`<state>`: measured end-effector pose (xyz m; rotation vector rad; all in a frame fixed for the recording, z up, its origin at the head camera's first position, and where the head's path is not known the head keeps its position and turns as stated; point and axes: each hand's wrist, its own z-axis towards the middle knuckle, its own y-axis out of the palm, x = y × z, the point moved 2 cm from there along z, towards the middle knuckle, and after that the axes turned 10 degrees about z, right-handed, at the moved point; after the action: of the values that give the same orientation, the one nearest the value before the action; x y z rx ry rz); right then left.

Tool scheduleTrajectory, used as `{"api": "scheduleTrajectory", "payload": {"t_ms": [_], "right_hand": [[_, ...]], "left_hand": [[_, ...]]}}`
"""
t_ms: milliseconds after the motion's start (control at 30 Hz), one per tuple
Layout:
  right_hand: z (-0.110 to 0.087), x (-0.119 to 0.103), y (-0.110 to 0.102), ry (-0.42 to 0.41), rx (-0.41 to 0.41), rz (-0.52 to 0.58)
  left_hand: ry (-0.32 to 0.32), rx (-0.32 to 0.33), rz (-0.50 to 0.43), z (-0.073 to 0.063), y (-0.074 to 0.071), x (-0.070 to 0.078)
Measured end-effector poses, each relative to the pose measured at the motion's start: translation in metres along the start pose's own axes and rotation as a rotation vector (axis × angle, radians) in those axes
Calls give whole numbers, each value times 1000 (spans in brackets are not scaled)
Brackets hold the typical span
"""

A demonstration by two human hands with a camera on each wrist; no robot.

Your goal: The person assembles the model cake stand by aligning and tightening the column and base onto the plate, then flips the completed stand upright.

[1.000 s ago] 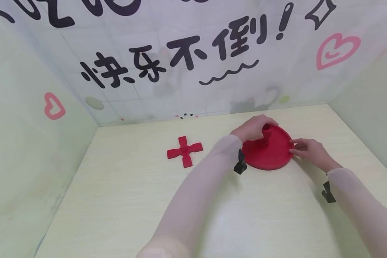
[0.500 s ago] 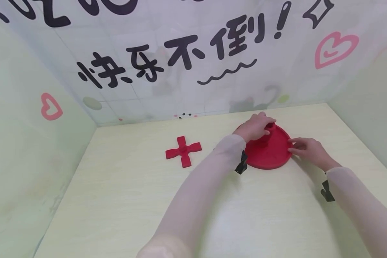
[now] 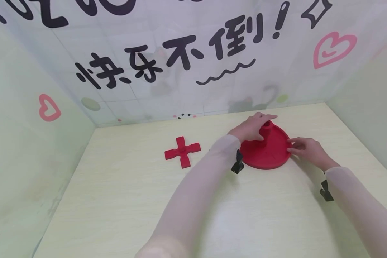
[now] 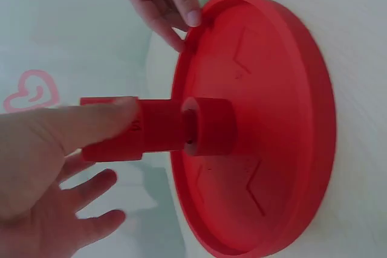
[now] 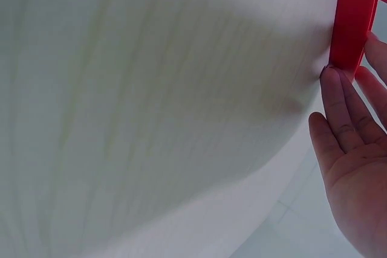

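Note:
A red round base with a raised rim [image 3: 272, 161] lies on the table. From its middle socket rises a red stepped tube [image 4: 160, 125], its lower neck showing just above the socket in the left wrist view. My left hand [image 3: 248, 129] is at this tube; the thumb lies against its side, while the other fingers are spread and stretched out past it. My right hand [image 3: 309, 152] pinches the base's right rim between thumb and fingers; the right wrist view shows these fingertips at the rim [image 5: 354, 22].
A red cross-shaped piece [image 3: 182, 151] with a small knob in its middle lies on the pale wooden table [image 3: 122, 200], left of the base. A printed back wall [image 3: 167, 96] and side walls enclose the table.
My left hand goes from fingers closed over the tube's top to fingers spread, and shifts slightly left. The right hand keeps its hold on the rim. The view drifts slightly.

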<state>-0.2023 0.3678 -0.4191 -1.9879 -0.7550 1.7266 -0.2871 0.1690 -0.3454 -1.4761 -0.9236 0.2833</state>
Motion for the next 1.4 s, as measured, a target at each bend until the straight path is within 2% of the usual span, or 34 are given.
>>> {"api": "scheduleTrajectory", "payload": {"t_ms": [100, 200, 333, 533, 667, 733, 800, 900, 967, 1067, 1233, 1400], "right_hand": [[-1, 0, 0, -13, 2, 5], [-1, 0, 0, -9, 0, 8], [-1, 0, 0, -4, -2, 9], [0, -1, 1, 5, -2, 8], [2, 0, 1, 18, -1, 2], [2, 0, 1, 24, -1, 1], [1, 0, 0, 26, 0, 3], [0, 0, 0, 19, 3, 2], [0, 0, 0, 8, 5, 4], [-1, 0, 0, 3, 5, 9], [0, 2, 0, 17, 17, 0], [1, 0, 0, 23, 1, -3]], "left_hand": [[89, -47, -8, -2, -4, 1], [108, -36, 13, -3, -7, 2], [63, 11, 59, -3, -6, 3], [-75, 105, 58, -3, -2, 1], [-94, 107, 71, -3, -2, -1], [-67, 85, 65, -4, -4, -1], [-10, 46, 51, -4, -6, -1], [75, -14, -22, -5, -9, 1], [103, -39, -63, -6, -10, 2], [86, -35, -69, -7, -11, 3], [9, 18, 64, -3, -10, 4], [-50, 77, 84, 1, -6, 3]]}}
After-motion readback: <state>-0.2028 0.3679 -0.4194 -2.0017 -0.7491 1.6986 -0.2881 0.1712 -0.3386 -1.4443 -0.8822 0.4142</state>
